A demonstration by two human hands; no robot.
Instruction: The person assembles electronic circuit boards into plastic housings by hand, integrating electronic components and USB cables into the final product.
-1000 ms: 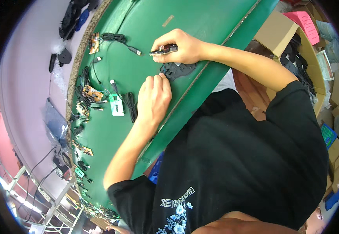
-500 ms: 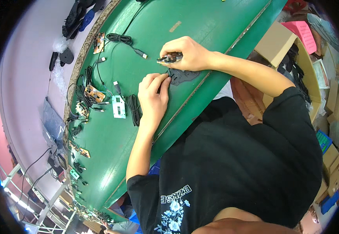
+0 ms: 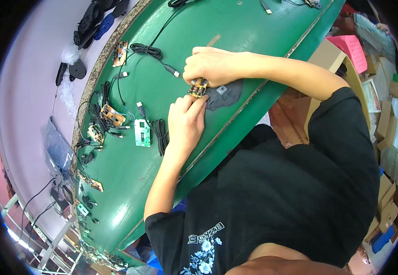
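My right hand (image 3: pixel 212 66) is closed round one end of a small tan circuit board (image 3: pixel 198 88) with dark parts on it, holding it tilted above the green work surface. Close below it, the fingers of my left hand (image 3: pixel 184 120) are pressed together at the board's lower end. Whatever lies between those fingertips is hidden. Beside both hands a dark grey moulded plastic plate (image 3: pixel 232 95) with rounded edges and a small pale square lies on the surface, partly covered by my fingers.
Left of my hands lie a green-and-white circuit board (image 3: pixel 142 133) and a coiled black cable (image 3: pixel 161 137). Further boards with USB cables (image 3: pixel 112 115) line the raised far edge. A USB plug (image 3: pixel 172 70) lies near my right hand. Cartons and a pink basket (image 3: pixel 352 52) stand at right.
The circuit board in my right hand has turned, so more of its tan face shows, and it has come down close to my left fingertips. The whole view has shifted slightly.
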